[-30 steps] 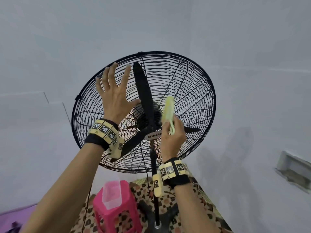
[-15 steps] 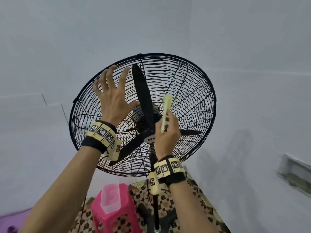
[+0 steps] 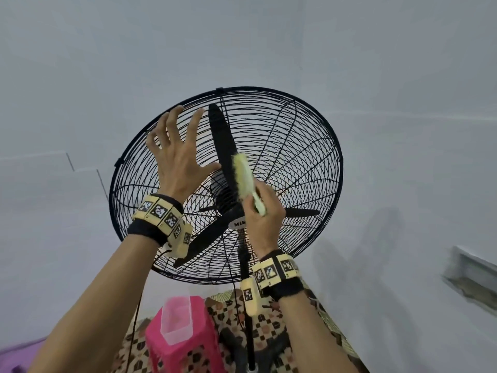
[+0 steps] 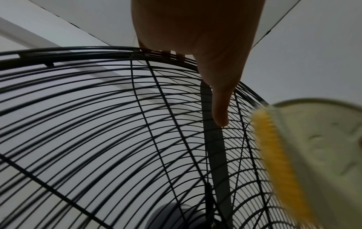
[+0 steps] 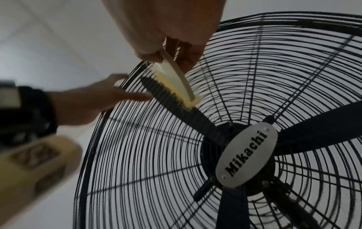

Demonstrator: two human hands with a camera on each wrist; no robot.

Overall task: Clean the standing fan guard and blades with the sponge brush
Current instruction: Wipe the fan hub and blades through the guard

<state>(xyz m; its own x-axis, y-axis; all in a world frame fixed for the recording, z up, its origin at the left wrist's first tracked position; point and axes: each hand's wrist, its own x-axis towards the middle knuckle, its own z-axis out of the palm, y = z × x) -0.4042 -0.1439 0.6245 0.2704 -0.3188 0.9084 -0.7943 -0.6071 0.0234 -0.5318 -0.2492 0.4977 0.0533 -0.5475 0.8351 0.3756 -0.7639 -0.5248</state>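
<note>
A black standing fan tilts upward, its wire guard round and its black blades behind the wires. My left hand lies flat with spread fingers against the guard's upper left, thumb pointing toward the top blade. My right hand grips the handle of a pale yellow sponge brush. The brush's yellow bristles press on the guard over the top blade, just above the hub badge. The brush head looms blurred at the right of the left wrist view.
A pink plastic stool with a clear container on it stands below the fan, beside the fan's pole. A patterned mat covers the floor. White walls surround; a recess sits low on the right wall.
The right hand has turned the brush and laid its bristles against the guard over the top blade, a little left of where it was. The left hand stays flat on the guard.
</note>
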